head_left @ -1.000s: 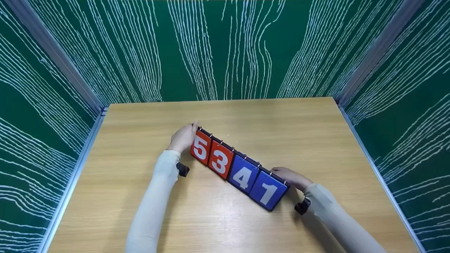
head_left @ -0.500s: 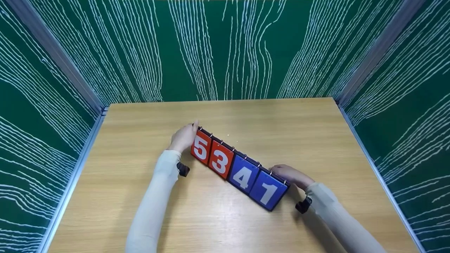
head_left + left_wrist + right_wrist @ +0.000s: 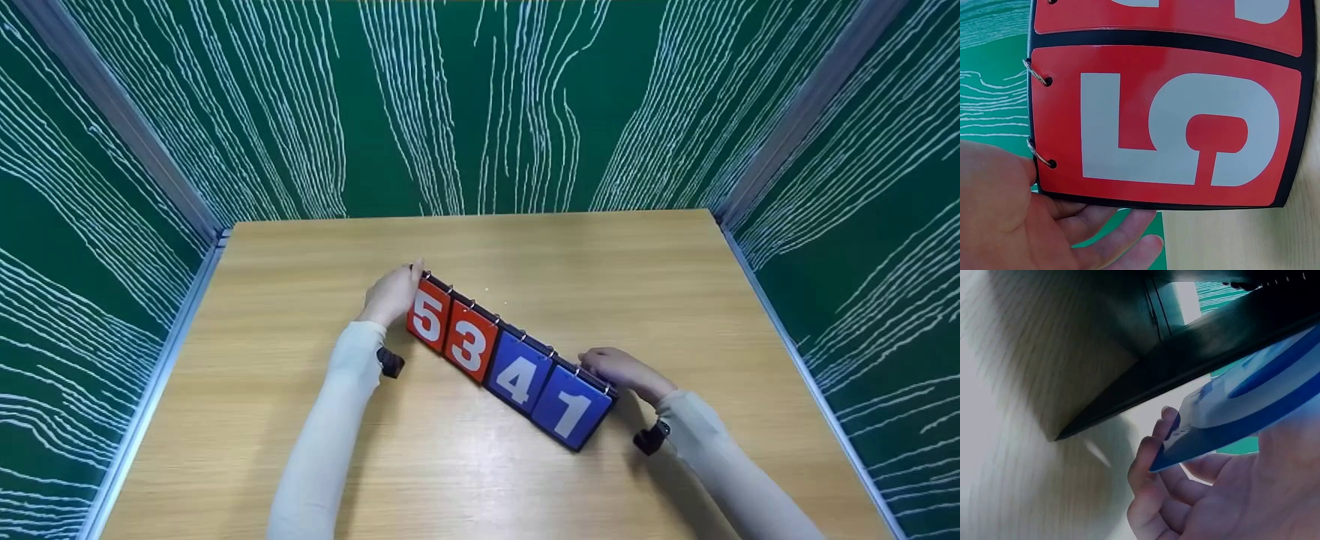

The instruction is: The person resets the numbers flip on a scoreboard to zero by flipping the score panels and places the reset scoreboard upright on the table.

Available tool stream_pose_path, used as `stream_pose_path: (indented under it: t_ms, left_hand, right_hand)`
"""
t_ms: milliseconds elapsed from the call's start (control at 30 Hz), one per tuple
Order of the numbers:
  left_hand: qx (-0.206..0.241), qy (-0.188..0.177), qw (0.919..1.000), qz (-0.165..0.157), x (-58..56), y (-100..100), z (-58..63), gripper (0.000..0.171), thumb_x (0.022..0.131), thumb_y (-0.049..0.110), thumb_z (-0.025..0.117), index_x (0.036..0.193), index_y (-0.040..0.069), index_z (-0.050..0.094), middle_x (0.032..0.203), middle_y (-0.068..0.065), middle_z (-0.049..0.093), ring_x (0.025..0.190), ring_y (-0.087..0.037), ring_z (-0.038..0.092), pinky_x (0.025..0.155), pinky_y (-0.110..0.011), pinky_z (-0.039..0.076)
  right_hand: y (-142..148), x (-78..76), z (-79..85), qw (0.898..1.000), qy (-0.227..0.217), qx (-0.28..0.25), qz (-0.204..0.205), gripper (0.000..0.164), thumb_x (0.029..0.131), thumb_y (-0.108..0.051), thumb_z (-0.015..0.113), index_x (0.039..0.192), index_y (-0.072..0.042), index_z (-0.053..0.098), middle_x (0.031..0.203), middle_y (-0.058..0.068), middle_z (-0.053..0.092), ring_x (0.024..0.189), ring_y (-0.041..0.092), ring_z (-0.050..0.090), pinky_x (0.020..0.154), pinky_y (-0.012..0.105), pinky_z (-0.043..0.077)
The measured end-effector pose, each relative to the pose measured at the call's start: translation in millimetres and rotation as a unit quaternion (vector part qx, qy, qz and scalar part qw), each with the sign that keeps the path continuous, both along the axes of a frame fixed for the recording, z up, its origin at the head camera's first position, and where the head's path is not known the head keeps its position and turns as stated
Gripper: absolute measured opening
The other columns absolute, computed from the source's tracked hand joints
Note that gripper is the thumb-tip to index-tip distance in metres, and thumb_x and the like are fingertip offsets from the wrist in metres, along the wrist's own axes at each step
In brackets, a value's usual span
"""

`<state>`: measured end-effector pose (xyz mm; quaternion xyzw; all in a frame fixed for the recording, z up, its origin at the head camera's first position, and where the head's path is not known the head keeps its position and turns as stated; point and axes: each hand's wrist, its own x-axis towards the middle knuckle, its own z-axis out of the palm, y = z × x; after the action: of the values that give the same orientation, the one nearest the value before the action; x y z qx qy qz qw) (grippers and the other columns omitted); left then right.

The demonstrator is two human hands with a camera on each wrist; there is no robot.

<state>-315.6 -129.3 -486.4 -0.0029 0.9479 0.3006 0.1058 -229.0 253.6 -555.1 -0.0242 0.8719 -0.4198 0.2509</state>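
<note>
A flip scoreboard (image 3: 491, 341) stands slanted on the table, its ringed cards reading red 5 and 3, then blue 4 and 1. At its far left end my left hand (image 3: 394, 292) grips the top corner; in the left wrist view the thumb lies by the rings next to the red 5 card (image 3: 1179, 124), while the other fingers reach behind the board. My right hand (image 3: 626, 373) is behind the right end. In the right wrist view its curled fingers (image 3: 1148, 458) hold the edge of a blue number card (image 3: 1213, 433) behind the black board (image 3: 1145, 377).
The wooden table (image 3: 300, 420) spreads around the scoreboard on all sides. Green walls (image 3: 495, 105) with white wavy lines enclose it at the back and both sides, with metal rails (image 3: 157, 367) along the side edges.
My right hand has shifted slightly away from me and to the right behind the board. The left hand and the scoreboard's front numbers stay as they were.
</note>
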Motion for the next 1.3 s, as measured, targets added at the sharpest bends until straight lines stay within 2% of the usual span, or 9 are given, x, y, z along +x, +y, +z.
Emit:
stream_pose_path:
  t_ms: [100,167,500,733,867,967,1133,1300]
  left_hand:
    - [-0.014,0.011,0.9998,-0.004,-0.4,0,-0.4,0.066,0.111,0.049,0.017,0.12,0.004,0.064,0.114,-0.016,0.065,0.111,-0.031,0.061,0.106,-0.051,0.046]
    - [-0.011,0.01,0.9999,-0.002,-0.3,0,-0.3,0.066,0.111,0.05,0.017,0.12,0.005,0.064,0.113,-0.016,0.064,0.11,-0.031,0.06,0.106,-0.051,0.046]
    - [-0.001,-0.001,1.0,-0.003,-2.3,0,-0.7,0.069,0.11,0.052,0.015,0.134,0.004,0.059,0.125,-0.017,0.064,0.12,-0.032,0.059,0.113,-0.053,0.041]
    - [0.008,-0.011,0.9999,-0.002,-1.1,0,-0.1,0.069,0.11,0.053,0.016,0.139,0.004,0.056,0.129,-0.017,0.063,0.122,-0.032,0.058,0.115,-0.053,0.039]
    - [0.014,-0.013,0.9998,0.001,-0.3,0,-0.1,0.069,0.11,0.053,0.016,0.142,0.005,0.054,0.132,-0.016,0.062,0.126,-0.032,0.057,0.117,-0.054,0.038]
    - [0.001,-0.001,1.0,0.0,-1.0,0,-0.6,0.068,0.11,0.051,0.016,0.136,0.004,0.058,0.129,-0.018,0.064,0.124,-0.034,0.059,0.114,-0.053,0.041]
    - [-0.01,0.009,0.9999,0.001,-2.0,1,-1.3,0.067,0.111,0.05,0.016,0.126,0.004,0.063,0.121,-0.018,0.065,0.119,-0.034,0.062,0.11,-0.052,0.044]
    - [-0.002,0.003,1.0,0.002,-2.6,0,-2.0,0.067,0.111,0.05,0.016,0.127,0.004,0.062,0.12,-0.017,0.065,0.118,-0.033,0.061,0.111,-0.052,0.043]
  right_hand:
    - [0,-0.8,2.1,1.0,0.013,-0.002,-0.011,0.034,0.104,-0.023,0.043,0.074,-0.015,0.055,0.068,-0.009,0.049,0.063,0.006,0.045,0.059,0.021,0.037]
    - [1,-1.5,3.0,1.0,0.021,-0.001,-0.017,0.032,0.105,-0.022,0.044,0.076,-0.012,0.056,0.068,-0.008,0.049,0.062,0.006,0.045,0.057,0.021,0.037]
    - [7,1.3,15.1,0.999,0.03,-0.015,-0.024,0.034,0.107,-0.025,0.042,0.078,-0.009,0.051,0.074,-0.003,0.048,0.068,0.011,0.046,0.062,0.025,0.039]
    - [12,1.4,24.5,0.997,0.057,0.005,-0.043,0.027,0.105,-0.023,0.046,0.094,-0.003,0.059,0.083,-0.001,0.053,0.078,0.014,0.05,0.071,0.028,0.042]
    - [13,1.9,29.0,0.995,0.068,0.016,-0.074,0.029,0.104,-0.025,0.047,0.109,-0.001,0.063,0.1,0.008,0.062,0.091,0.017,0.056,0.077,0.028,0.044]
    - [11,2.3,32.7,0.991,0.075,0.009,-0.112,0.031,0.105,-0.027,0.049,0.118,-0.002,0.062,0.113,0.013,0.065,0.098,0.018,0.058,0.081,0.028,0.044]
    - [10,2.9,43.2,0.981,0.094,-0.018,-0.168,0.033,0.104,-0.026,0.051,0.125,-0.001,0.057,0.113,0.013,0.06,0.096,0.018,0.056,0.081,0.027,0.045]
    - [11,2.6,56.5,0.975,0.113,-0.03,-0.188,0.034,0.103,-0.023,0.05,0.128,-0.001,0.056,0.119,0.016,0.057,0.104,0.022,0.054,0.085,0.028,0.043]
